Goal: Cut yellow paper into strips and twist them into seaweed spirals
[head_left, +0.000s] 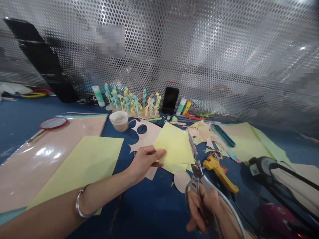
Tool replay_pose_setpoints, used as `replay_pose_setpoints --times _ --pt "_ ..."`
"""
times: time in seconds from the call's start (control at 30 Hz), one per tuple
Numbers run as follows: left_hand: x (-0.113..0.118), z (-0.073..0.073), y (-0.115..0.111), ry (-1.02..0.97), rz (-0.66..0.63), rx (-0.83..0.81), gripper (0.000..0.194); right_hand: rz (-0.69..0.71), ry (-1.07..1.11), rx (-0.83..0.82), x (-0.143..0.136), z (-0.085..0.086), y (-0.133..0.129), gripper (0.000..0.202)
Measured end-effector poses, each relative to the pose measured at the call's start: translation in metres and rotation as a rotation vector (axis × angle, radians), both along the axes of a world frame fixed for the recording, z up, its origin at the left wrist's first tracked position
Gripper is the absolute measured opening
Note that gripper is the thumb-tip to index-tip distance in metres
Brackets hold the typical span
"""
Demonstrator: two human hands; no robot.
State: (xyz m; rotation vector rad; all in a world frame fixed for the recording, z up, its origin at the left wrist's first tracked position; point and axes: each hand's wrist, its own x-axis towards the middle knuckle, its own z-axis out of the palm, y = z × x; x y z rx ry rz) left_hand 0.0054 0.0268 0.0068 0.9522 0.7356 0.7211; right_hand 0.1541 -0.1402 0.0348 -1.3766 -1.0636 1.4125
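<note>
- Head view: right hand (pixel 204 205) grip wraps the scissors (pixel 196 171); left hand (pixel 143 164) grip pinches the yellow paper sheet (pixel 178 142), right edge at the blades.
- Step, apparently: cutting. Next move likely requires steady sheet tension.
- Blue bench (pixel 142 212) beneath carries a pink paper offcut (pixel 151 134).
- Behind: smartphone (pixel 170 100), perforated metal panel (pixel 159 49).

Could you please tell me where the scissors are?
In the head view, the scissors are right of centre in the right hand, blades beside the small yellow sheet.
</note>
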Motion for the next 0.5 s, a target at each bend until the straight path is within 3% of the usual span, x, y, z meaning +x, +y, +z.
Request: replay_pose_setpoints --times 0.5 --pt "-0.0011 -0.0027 0.0013 0.000 -0.021 0.017 0.027 -0.073 -0.167 -0.032 -0.0019 -0.0001 -0.0033 0.056"
